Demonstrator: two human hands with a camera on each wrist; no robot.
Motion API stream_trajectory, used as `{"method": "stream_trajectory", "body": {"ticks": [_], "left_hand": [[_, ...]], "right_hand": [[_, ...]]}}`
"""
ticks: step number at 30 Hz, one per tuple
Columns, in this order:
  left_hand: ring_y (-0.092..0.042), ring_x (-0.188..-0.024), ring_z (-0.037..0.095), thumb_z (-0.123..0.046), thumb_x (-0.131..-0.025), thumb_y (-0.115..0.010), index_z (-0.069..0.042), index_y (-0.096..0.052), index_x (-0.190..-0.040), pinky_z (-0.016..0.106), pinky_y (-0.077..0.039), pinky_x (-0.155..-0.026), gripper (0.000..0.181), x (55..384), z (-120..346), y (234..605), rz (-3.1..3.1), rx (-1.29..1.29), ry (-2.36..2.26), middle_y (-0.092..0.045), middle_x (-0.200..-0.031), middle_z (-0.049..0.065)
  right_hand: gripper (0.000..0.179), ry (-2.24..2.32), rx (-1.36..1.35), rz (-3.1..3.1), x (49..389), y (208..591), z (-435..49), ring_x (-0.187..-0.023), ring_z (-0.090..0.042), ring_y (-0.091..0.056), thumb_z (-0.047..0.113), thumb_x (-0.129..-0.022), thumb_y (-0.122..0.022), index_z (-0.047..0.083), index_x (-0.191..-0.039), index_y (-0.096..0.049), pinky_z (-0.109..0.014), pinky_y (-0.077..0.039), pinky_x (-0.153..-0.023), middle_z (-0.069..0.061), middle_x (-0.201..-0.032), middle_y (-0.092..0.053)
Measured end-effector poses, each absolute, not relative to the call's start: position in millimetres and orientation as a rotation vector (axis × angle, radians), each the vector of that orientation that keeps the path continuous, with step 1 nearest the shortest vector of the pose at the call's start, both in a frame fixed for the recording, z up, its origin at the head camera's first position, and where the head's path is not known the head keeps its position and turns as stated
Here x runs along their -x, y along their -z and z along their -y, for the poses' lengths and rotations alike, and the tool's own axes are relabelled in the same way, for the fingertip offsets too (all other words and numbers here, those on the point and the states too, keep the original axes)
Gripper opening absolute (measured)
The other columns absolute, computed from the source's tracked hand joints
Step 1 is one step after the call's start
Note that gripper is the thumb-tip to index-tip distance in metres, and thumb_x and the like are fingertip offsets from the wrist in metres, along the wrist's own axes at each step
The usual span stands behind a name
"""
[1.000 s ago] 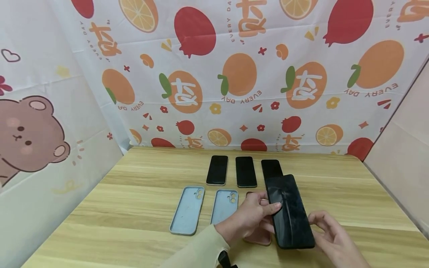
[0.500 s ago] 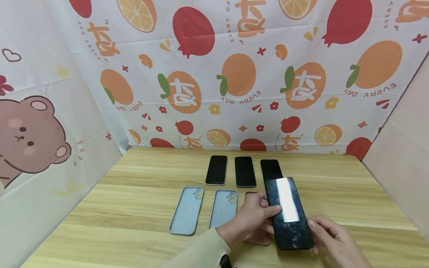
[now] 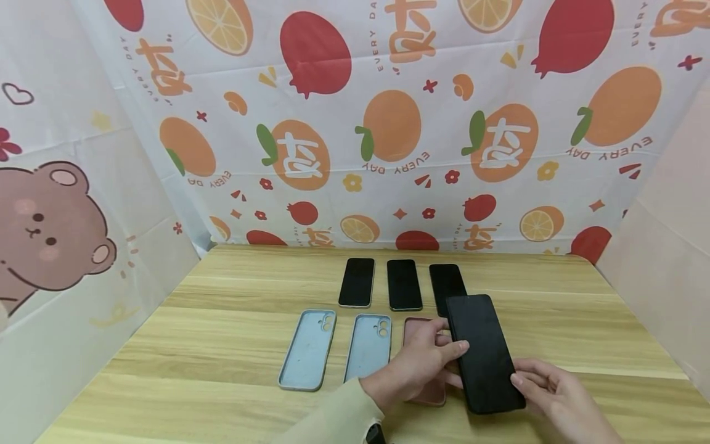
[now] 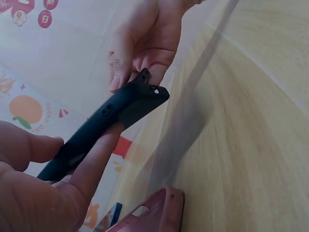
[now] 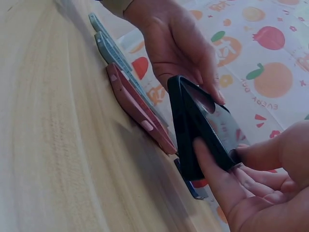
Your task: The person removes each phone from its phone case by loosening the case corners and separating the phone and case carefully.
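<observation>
A black-screened phone is held tilted over the front right of the table. A dark phone case is partly off it, with a wedge-shaped gap between the two in the right wrist view. My left hand grips one long side, thumb on the screen edge and fingers beneath. At the lower right corner, my right hand pinches the phone, its thumb on the screen side and a finger reaching into the gap. Below my left hand lies a pink phone case, partly covered by that hand.
Two light blue phone cases lie to the left of the pink one, the nearer one partly behind my left forearm. Along the back are three dark phones in a row on the wooden table. A fruit-print cloth hangs behind.
The phone and both hands have shifted slightly to the right. A bright reflection on its screen has gone. My right thumb has come onto the phone's lower corner.
</observation>
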State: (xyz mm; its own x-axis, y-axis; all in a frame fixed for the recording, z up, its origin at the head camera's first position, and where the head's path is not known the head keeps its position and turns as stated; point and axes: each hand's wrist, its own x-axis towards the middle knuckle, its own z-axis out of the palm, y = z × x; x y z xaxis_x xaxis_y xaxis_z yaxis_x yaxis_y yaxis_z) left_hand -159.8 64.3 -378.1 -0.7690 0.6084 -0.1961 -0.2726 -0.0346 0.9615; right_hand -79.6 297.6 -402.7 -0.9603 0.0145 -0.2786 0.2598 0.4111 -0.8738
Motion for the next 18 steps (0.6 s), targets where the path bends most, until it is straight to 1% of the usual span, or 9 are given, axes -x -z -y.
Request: {"method": "stream_trajectory", "body": {"ticks": [4, 8, 9, 10, 12, 14, 15, 16, 18], "left_hand": [[-0.073, -0.097, 0.031, -0.014, -0.101, -0.057, -0.009, -0.051, -0.134, 0.044, -0.062, -0.072, 0.034, 158, -63, 379, -1.613, -0.362, -1.873, -0.073, -0.11, 0.012], [-0.073, -0.097, 0.031, -0.013, -0.101, -0.057, -0.01, -0.05, -0.135, 0.044, -0.062, -0.073, 0.036, 157, -63, 379, -1.611, -0.358, -1.879, -0.072, -0.111, 0.012], [-0.073, -0.097, 0.031, -0.012, -0.1, -0.057, -0.01, -0.05, -0.136, 0.044, -0.062, -0.073, 0.036, 157, -63, 379, -1.618, -0.358, -1.875, -0.072, -0.11, 0.012], [-0.073, -0.098, 0.031, -0.012, -0.1, -0.058, -0.01, -0.05, -0.136, 0.044, -0.062, -0.073, 0.036, 157, -63, 379, -1.619, -0.358, -1.873, -0.072, -0.11, 0.012], [-0.072, -0.099, 0.031, -0.01, -0.1, -0.057, -0.009, -0.049, -0.137, 0.045, -0.062, -0.073, 0.038, 156, -63, 379, -1.621, -0.362, -1.872, -0.072, -0.11, 0.012], [-0.072, -0.101, 0.03, -0.01, -0.1, -0.057, -0.008, -0.047, -0.139, 0.045, -0.062, -0.073, 0.04, 156, -64, 379, -1.619, -0.366, -1.872, -0.071, -0.11, 0.012], [-0.071, -0.102, 0.03, -0.01, -0.1, -0.057, -0.008, -0.045, -0.141, 0.045, -0.062, -0.073, 0.042, 156, -64, 379, -1.616, -0.37, -1.873, -0.071, -0.11, 0.012], [-0.071, -0.104, 0.03, -0.01, -0.101, -0.056, -0.007, -0.043, -0.142, 0.045, -0.062, -0.074, 0.044, 156, -64, 379, -1.609, -0.373, -1.876, -0.07, -0.11, 0.013], [-0.07, -0.105, 0.03, -0.011, -0.101, -0.056, -0.006, -0.038, -0.147, 0.044, -0.062, -0.074, 0.049, 156, -63, 378, -1.607, -0.378, -1.878, -0.069, -0.111, 0.012]], "right_hand": [[0.062, 1.632, -0.212, -2.37, 79, 403, -299, -0.098, 0.009, -0.06, 0.028, -0.1, -0.059, -0.01, -0.145, -0.039, -0.023, -0.057, -0.081, -0.019, -0.133, -0.061], [0.065, 1.706, -0.095, -2.266, 79, 405, -305, -0.103, 0.008, -0.061, 0.024, -0.1, -0.058, -0.013, -0.147, -0.031, -0.024, -0.056, -0.084, -0.021, -0.138, -0.057], [0.066, 1.724, -0.068, -2.24, 78, 405, -307, -0.103, 0.007, -0.061, 0.023, -0.101, -0.057, -0.014, -0.147, -0.029, -0.024, -0.056, -0.084, -0.02, -0.137, -0.058], [0.065, 1.736, -0.04, -2.22, 78, 406, -308, -0.104, 0.007, -0.061, 0.022, -0.101, -0.056, -0.015, -0.147, -0.027, -0.023, -0.056, -0.084, -0.016, -0.136, -0.06], [0.063, 1.76, -0.002, -2.188, 78, 407, -312, -0.1, 0.004, -0.062, 0.02, -0.102, -0.054, -0.015, -0.147, -0.026, -0.023, -0.056, -0.078, -0.005, -0.131, -0.065], [0.059, 1.815, 0.031, -2.13, 78, 408, -316, -0.1, 0.0, -0.063, 0.017, -0.103, -0.052, -0.013, -0.148, -0.027, -0.024, -0.057, -0.077, 0.006, -0.125, -0.067], [0.054, 1.85, 0.049, -2.095, 78, 408, -318, -0.1, -0.002, -0.064, 0.016, -0.104, -0.05, -0.008, -0.148, -0.032, -0.025, -0.057, -0.077, 0.01, -0.122, -0.068], [0.048, 1.873, 0.065, -2.076, 78, 409, -320, -0.097, -0.004, -0.065, 0.015, -0.104, -0.049, -0.002, -0.148, -0.038, -0.025, -0.057, -0.073, 0.014, -0.119, -0.069], [0.039, 1.962, 0.113, -1.987, 78, 410, -323, -0.1, -0.006, -0.066, 0.011, -0.105, -0.047, 0.01, -0.143, -0.046, -0.026, -0.058, -0.078, 0.015, -0.119, -0.069]]}}
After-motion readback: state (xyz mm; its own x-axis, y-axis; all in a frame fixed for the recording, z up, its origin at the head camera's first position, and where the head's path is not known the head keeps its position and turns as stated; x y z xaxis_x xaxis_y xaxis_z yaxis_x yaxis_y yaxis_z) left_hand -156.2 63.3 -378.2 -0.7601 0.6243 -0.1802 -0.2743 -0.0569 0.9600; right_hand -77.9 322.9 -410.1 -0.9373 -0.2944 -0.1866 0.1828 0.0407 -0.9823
